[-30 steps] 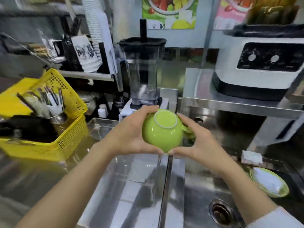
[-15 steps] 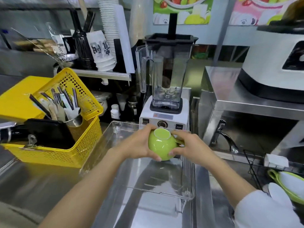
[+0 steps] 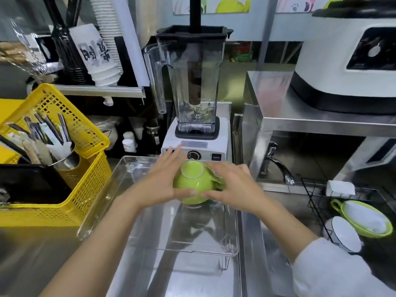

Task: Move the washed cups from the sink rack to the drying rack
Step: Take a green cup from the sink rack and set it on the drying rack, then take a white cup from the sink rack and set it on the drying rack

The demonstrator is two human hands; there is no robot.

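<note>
- Between both hands' fingers, an upside-down green cup (image 3: pixel 194 185) sits over the clear tray (image 3: pixel 102 202).
- Left hand (image 3: pixel 162 181) and right hand (image 3: pixel 233 187) clamp its sides.

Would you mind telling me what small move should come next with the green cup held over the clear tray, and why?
Probably lower the green cup straight down and let go. It is already upside down, base up, held between the left hand and the right hand, inside the far end of the clear tray. Whether its rim already touches the tray floor is unclear. More cups wait in the sink rack.
</note>
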